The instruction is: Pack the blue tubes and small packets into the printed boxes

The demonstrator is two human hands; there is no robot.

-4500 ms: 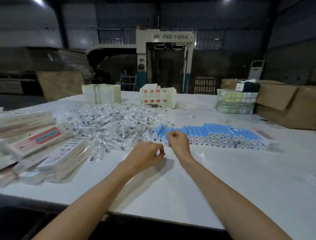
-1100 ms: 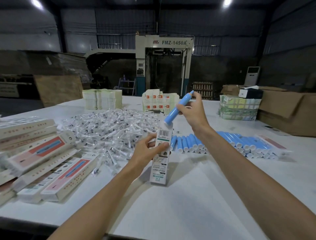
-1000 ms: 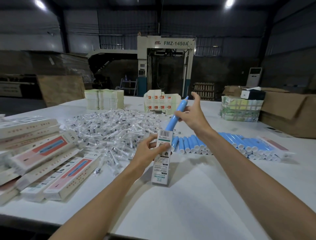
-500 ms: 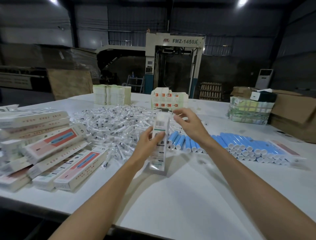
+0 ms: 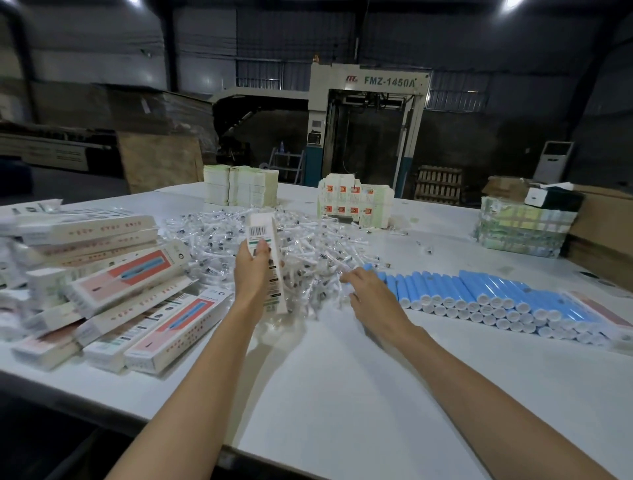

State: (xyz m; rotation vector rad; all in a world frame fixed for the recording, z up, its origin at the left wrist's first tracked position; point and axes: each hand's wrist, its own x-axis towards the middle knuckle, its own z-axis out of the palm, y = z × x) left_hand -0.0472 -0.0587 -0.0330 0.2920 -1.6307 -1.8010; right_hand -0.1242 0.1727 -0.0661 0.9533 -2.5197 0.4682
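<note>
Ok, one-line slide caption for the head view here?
Left hand holds a printed box upright while the right hand reaches to the packet pile beside rows of blue tubes.

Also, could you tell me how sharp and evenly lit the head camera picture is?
Head view: the right hand is motion-blurred over the small packets; the left hand and its printed box are fairly sharp; wide-angle distortion bows the table edges; ceiling lamps glare at the top corners, the hall is dim.

Bench surroundings, warehouse floor.
White table [image 5: 342, 394]; grey machine marked FMZ-1450A [image 5: 370, 82] behind it; brown cartons [image 5: 603, 219] on the table's right side; white standing cabinet unit [image 5: 553, 161] further back.
</note>
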